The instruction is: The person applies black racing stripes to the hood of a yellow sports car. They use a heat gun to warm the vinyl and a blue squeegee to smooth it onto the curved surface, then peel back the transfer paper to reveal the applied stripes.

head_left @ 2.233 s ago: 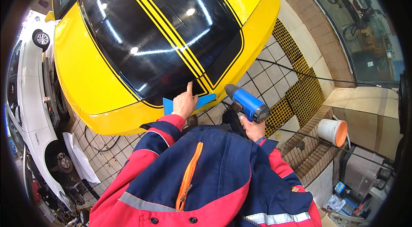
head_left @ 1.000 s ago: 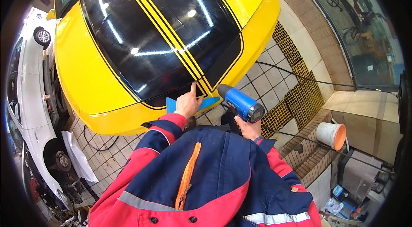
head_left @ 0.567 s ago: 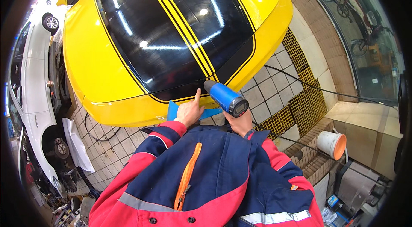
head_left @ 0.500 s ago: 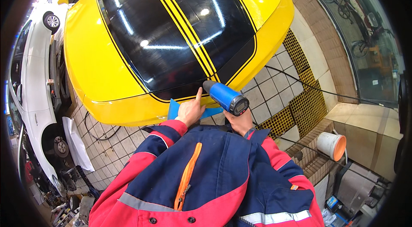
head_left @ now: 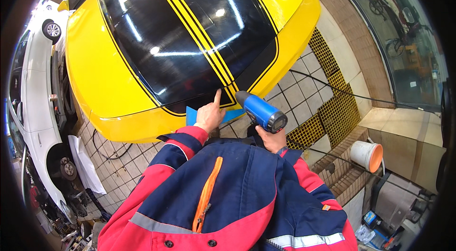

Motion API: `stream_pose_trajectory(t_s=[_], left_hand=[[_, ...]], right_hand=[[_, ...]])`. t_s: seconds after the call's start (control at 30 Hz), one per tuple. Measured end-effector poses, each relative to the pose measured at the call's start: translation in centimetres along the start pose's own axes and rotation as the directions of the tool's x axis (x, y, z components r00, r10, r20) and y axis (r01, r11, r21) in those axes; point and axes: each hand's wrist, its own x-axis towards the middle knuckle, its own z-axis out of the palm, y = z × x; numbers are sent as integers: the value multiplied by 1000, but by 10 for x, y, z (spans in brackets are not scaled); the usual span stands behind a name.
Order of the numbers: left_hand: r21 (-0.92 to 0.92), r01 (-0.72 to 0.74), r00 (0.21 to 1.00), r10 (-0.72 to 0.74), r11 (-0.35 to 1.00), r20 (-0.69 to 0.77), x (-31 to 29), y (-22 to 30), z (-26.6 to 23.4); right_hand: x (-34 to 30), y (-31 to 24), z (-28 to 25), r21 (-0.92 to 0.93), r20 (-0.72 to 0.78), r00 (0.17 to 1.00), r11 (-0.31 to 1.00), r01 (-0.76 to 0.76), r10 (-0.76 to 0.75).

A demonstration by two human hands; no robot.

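Note:
My right hand [head_left: 271,140] grips the handle of a blue heat gun [head_left: 262,111] with a black nozzle and a small rear display. Its nozzle sits close to the rear edge of a yellow car [head_left: 107,87], just right of the yellow stripes. My left hand [head_left: 209,117] has its index finger stretched onto the lower edge of the glossy black panel [head_left: 156,37]; the other fingers are curled. A thin blue sheet [head_left: 232,116] sticks out on both sides of this hand, apparently held in it, though the grip itself is hidden.
A white car [head_left: 39,104] with a bare wheel hub stands at the left. Black cables run across the tiled floor [head_left: 304,101] and yellow grating [head_left: 339,118]. At the right are a ledge with a white bucket [head_left: 363,155] and a glass front [head_left: 408,56].
The heat gun and my right hand have moved slightly right and down, so the nozzle is farther from my left fingertip. The car has shifted slightly left and up in view.

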Motion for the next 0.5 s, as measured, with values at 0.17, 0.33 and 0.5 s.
stream_pose_trajectory(t_s=[0.17, 0.33, 0.5], left_hand=[[-16, 41, 999, -42, 999, -31, 13, 2, -3], [55, 6, 1000, -7, 998, 21, 26, -1, -5], [83, -1, 1000, 0, 997, 17, 8, 3, -5]], right_hand=[[-13, 5, -32, 31, -42, 963, 964, -264, 265], [-14, 0, -46, 165, -150, 981, 982, -94, 120], [-13, 6, -55, 179, -181, 973, 978, -109, 141]])
